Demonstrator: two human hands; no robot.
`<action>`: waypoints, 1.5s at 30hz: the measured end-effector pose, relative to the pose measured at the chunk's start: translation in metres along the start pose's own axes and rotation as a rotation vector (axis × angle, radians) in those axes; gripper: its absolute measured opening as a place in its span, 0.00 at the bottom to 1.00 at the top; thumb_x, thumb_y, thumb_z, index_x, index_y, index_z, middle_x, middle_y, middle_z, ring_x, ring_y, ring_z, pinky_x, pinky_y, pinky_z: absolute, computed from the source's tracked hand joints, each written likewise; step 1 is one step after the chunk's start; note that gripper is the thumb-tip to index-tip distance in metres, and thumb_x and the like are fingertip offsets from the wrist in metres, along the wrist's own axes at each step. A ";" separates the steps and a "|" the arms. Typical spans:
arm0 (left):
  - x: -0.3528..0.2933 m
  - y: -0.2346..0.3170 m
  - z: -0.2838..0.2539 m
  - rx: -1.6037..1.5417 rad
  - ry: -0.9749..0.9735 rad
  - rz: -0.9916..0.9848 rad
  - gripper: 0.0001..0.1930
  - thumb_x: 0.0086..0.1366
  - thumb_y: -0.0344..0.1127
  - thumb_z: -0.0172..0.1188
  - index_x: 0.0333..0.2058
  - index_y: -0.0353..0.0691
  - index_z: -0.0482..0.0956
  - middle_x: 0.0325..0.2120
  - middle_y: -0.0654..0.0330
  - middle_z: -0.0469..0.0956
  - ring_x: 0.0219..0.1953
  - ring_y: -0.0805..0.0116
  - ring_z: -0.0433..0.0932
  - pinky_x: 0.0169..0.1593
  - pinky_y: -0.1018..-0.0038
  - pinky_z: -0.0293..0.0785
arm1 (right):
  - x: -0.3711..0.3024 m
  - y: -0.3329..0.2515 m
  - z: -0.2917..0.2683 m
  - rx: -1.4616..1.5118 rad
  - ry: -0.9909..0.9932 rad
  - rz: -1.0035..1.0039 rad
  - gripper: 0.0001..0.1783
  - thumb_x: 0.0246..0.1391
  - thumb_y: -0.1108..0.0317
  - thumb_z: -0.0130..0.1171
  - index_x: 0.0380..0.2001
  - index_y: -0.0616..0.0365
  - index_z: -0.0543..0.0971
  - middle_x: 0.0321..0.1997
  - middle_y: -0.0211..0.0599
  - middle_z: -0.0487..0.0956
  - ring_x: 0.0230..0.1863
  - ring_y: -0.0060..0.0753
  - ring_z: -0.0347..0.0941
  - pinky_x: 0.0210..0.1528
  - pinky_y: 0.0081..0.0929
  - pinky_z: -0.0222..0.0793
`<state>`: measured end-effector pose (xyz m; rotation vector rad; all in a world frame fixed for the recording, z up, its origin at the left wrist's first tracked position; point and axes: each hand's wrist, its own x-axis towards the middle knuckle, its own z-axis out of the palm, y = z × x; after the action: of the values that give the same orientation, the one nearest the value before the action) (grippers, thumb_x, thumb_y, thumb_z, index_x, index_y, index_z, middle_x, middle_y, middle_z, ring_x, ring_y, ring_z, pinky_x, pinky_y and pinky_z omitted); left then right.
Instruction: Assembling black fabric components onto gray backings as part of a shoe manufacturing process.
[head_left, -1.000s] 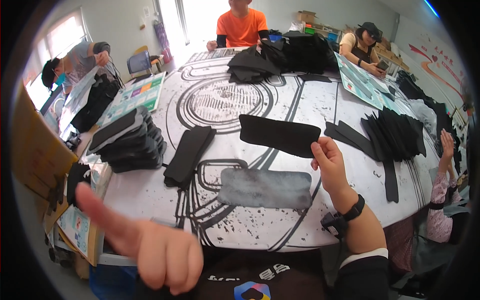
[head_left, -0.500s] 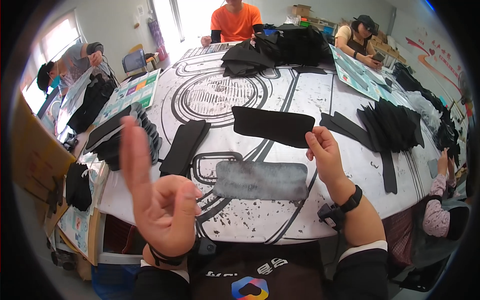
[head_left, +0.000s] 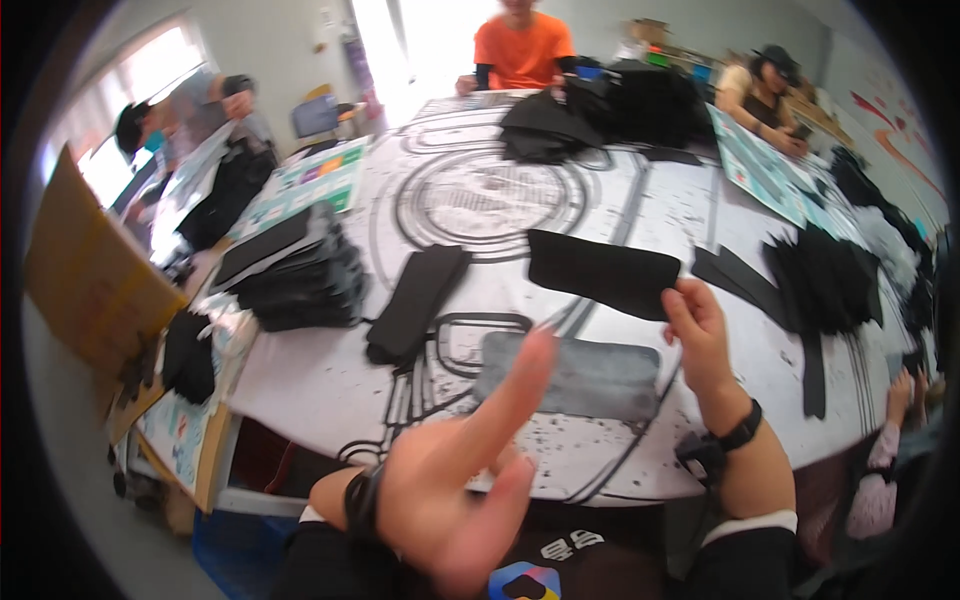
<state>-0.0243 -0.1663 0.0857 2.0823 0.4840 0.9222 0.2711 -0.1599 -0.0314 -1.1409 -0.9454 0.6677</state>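
My right hand (head_left: 697, 330) pinches the near right edge of a black fabric piece (head_left: 600, 272) that lies flat on the white table with a black line drawing (head_left: 500, 200). My left hand (head_left: 460, 480) is raised close to the camera, blurred, index finger pointing up and to the right, holding nothing. Beneath it on the table lies a grey rectangular fabric piece (head_left: 590, 375). A narrow folded black piece (head_left: 418, 303) rests to the left of both.
A stack of black pieces (head_left: 300, 275) sits at the left, more black heaps at the right (head_left: 820, 280) and far side (head_left: 600, 115). A brown cardboard box (head_left: 85, 280) stands at the left. Other people sit around the table, one in an orange shirt (head_left: 520, 50).
My left hand dropped from upright and swung right, its finger now pointing toward the table's middle. My right hand stayed on the black piece.
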 end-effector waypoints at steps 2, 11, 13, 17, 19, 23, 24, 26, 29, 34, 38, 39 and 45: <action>0.034 -0.042 0.005 0.276 0.145 0.480 0.33 0.50 0.16 0.42 0.59 0.31 0.59 0.50 0.45 0.69 0.22 0.63 0.75 0.30 0.77 0.73 | 0.003 0.007 -0.007 -0.015 0.005 -0.021 0.08 0.56 0.66 0.56 0.38 0.55 0.72 0.24 0.20 0.68 0.22 0.09 0.60 0.22 0.12 0.58; 0.085 -0.183 -0.009 -0.251 0.215 -0.088 0.26 0.60 0.23 0.43 0.59 0.30 0.58 0.61 0.52 0.54 0.31 0.73 0.75 0.39 0.79 0.73 | -0.002 0.008 -0.010 0.041 0.029 -0.023 0.05 0.59 0.67 0.53 0.39 0.49 0.72 0.22 0.15 0.65 0.18 0.07 0.56 0.20 0.11 0.51; 0.086 -0.206 -0.007 -0.277 0.321 -0.115 0.25 0.62 0.27 0.47 0.58 0.29 0.59 0.59 0.51 0.58 0.35 0.72 0.76 0.43 0.77 0.72 | -0.001 0.007 -0.008 0.067 0.018 -0.017 0.04 0.58 0.66 0.53 0.36 0.50 0.71 0.22 0.16 0.66 0.19 0.07 0.56 0.21 0.11 0.52; 0.084 -0.201 -0.013 -0.674 0.161 -0.501 0.26 0.65 0.44 0.50 0.55 0.31 0.64 0.49 0.51 0.70 0.42 0.67 0.75 0.50 0.71 0.69 | -0.004 0.004 -0.007 0.125 -0.021 0.004 0.04 0.59 0.65 0.52 0.35 0.51 0.71 0.22 0.16 0.65 0.19 0.08 0.56 0.21 0.11 0.53; 0.084 -0.188 -0.013 -0.829 0.003 -0.537 0.26 0.65 0.50 0.50 0.52 0.33 0.67 0.44 0.52 0.74 0.41 0.65 0.75 0.49 0.69 0.71 | -0.004 0.001 -0.007 0.130 -0.033 0.008 0.03 0.59 0.66 0.52 0.35 0.51 0.71 0.22 0.16 0.65 0.18 0.08 0.55 0.21 0.11 0.54; 0.077 -0.173 -0.013 -0.729 -0.056 -0.465 0.18 0.63 0.38 0.56 0.49 0.35 0.70 0.36 0.57 0.77 0.31 0.75 0.77 0.40 0.78 0.75 | -0.007 0.002 -0.005 0.176 -0.039 0.024 0.04 0.59 0.69 0.51 0.37 0.52 0.70 0.25 0.17 0.67 0.20 0.08 0.57 0.21 0.11 0.56; 0.074 -0.170 -0.014 -0.729 -0.056 -0.463 0.16 0.62 0.35 0.57 0.47 0.35 0.71 0.36 0.57 0.77 0.30 0.76 0.77 0.38 0.79 0.75 | -0.006 0.000 0.000 0.155 -0.034 0.026 0.04 0.58 0.70 0.51 0.37 0.53 0.71 0.25 0.18 0.67 0.21 0.08 0.58 0.21 0.11 0.57; 0.072 -0.167 -0.013 -0.685 -0.059 -0.470 0.15 0.61 0.33 0.58 0.45 0.35 0.72 0.34 0.58 0.77 0.29 0.76 0.76 0.38 0.80 0.75 | -0.004 -0.003 0.001 0.105 -0.071 0.056 0.04 0.58 0.69 0.52 0.36 0.54 0.71 0.24 0.19 0.67 0.21 0.09 0.59 0.22 0.11 0.58; 0.071 -0.170 -0.010 -0.698 -0.072 -0.462 0.15 0.60 0.32 0.59 0.45 0.35 0.72 0.37 0.59 0.75 0.34 0.76 0.75 0.41 0.80 0.73 | -0.005 -0.006 0.002 0.044 -0.092 0.076 0.05 0.58 0.66 0.53 0.35 0.55 0.71 0.22 0.20 0.66 0.19 0.10 0.59 0.23 0.12 0.59; 0.072 -0.176 -0.002 -0.475 0.122 -0.391 0.25 0.58 0.34 0.62 0.52 0.34 0.64 0.49 0.55 0.66 0.49 0.73 0.67 0.53 0.75 0.64 | -0.008 -0.005 -0.001 0.085 -0.100 0.066 0.05 0.58 0.66 0.53 0.35 0.54 0.71 0.22 0.20 0.67 0.19 0.10 0.59 0.23 0.13 0.59; 0.076 -0.171 -0.001 -0.544 0.263 -0.373 0.27 0.59 0.36 0.61 0.53 0.33 0.61 0.49 0.56 0.67 0.51 0.71 0.66 0.54 0.70 0.63 | -0.010 -0.004 -0.002 0.189 -0.156 0.028 0.04 0.59 0.67 0.51 0.36 0.54 0.71 0.24 0.20 0.69 0.19 0.11 0.60 0.23 0.14 0.59; 0.076 -0.166 -0.004 -0.637 0.138 -0.379 0.25 0.60 0.36 0.60 0.52 0.34 0.62 0.48 0.56 0.68 0.51 0.71 0.67 0.55 0.70 0.63 | -0.009 -0.004 -0.002 0.206 -0.167 0.026 0.04 0.60 0.67 0.51 0.36 0.54 0.71 0.24 0.20 0.70 0.19 0.11 0.60 0.23 0.14 0.59; 0.075 -0.171 -0.006 -0.614 -0.018 -0.518 0.11 0.61 0.37 0.59 0.37 0.36 0.73 0.28 0.64 0.75 0.23 0.78 0.76 0.30 0.81 0.77 | -0.005 -0.003 -0.003 0.056 -0.082 0.054 0.05 0.59 0.66 0.52 0.36 0.54 0.71 0.23 0.20 0.68 0.18 0.11 0.59 0.22 0.12 0.58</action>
<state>0.0170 -0.0130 -0.0134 1.3193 0.6020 0.6341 0.2714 -0.1663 -0.0300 -1.0994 -0.9624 0.7846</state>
